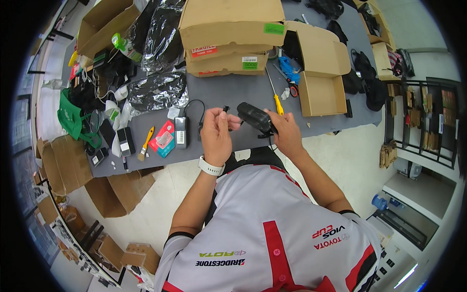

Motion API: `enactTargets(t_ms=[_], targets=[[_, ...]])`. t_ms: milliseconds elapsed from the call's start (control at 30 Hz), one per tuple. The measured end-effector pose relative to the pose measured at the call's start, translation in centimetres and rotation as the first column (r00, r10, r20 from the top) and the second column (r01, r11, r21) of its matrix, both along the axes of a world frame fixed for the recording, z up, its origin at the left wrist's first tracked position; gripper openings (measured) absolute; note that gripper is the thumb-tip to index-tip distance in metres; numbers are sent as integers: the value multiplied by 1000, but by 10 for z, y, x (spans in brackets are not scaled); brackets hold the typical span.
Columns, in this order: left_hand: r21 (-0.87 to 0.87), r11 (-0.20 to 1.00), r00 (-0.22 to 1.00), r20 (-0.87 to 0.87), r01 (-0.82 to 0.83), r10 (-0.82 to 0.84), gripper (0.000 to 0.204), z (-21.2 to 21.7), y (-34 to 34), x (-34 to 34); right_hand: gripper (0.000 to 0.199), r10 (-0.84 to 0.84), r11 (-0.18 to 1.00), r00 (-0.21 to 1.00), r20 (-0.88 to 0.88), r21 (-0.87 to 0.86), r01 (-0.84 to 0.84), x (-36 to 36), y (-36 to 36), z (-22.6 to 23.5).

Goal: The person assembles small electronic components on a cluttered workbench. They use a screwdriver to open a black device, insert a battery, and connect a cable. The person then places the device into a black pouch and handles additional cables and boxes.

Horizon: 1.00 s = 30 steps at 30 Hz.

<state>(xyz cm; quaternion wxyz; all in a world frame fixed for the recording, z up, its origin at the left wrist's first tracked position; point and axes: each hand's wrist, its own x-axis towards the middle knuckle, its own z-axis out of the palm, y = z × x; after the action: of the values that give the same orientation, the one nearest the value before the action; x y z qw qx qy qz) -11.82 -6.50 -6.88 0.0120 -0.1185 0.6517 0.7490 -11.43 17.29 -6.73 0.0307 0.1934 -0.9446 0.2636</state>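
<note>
The left hand (217,134) pinches a small black piece (225,109) between its thumb and a finger. The other fingers reach out toward a black gadget (254,118). I cannot tell if they touch it. The right hand (288,134) has its fingers curled around one end of that black gadget and holds it up at a tilt, over the near edge of the table. A thin dark cord hangs under it. The two hands are near each other but apart.

It looks like the step now is handling the gadget and the small piece together, one in each hand. I think a good next move calls for the right hand to keep the gadget steady and for the left fingers to be gentle, because the piece is so little. The cord could snag.

Just past the right hand lies a screwdriver (278,103) with a yellow handle. Beside the left hand is a dark box (181,132) with a white label, then a red and blue packet (163,140) and a brush (147,142). Farther out, big brown boxes (231,17) sit stacked on the gray table (206,87).
</note>
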Motion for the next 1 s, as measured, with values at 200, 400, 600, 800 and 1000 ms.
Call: enactTargets(t_ms=[200, 400, 600, 800, 1000], targets=[[-28, 991, 991, 26, -128, 128, 21, -25, -52, -50, 60, 46, 986, 992, 115, -163, -27, 4, 59, 43], [129, 984, 991, -40, -124, 130, 21, -15, -33, -69, 52, -73, 995, 965, -250, -82, 54, 5, 69, 93], [-193, 973, 885, -420, 128, -200, 15, 61, 40, -48, 59, 60, 994, 952, -299, -69, -84, -19, 59, 83], [-542, 780, 675, -450, 313, -584, 11, 119, 39, -57, 61, 97, 957, 991, -89, -266, -117, -26, 78, 73], [-525, 786, 673, -455, 325, -583, 10, 120, 49, -61, 59, 115, 947, 993, -33, -297, -119, -32, 85, 80]])
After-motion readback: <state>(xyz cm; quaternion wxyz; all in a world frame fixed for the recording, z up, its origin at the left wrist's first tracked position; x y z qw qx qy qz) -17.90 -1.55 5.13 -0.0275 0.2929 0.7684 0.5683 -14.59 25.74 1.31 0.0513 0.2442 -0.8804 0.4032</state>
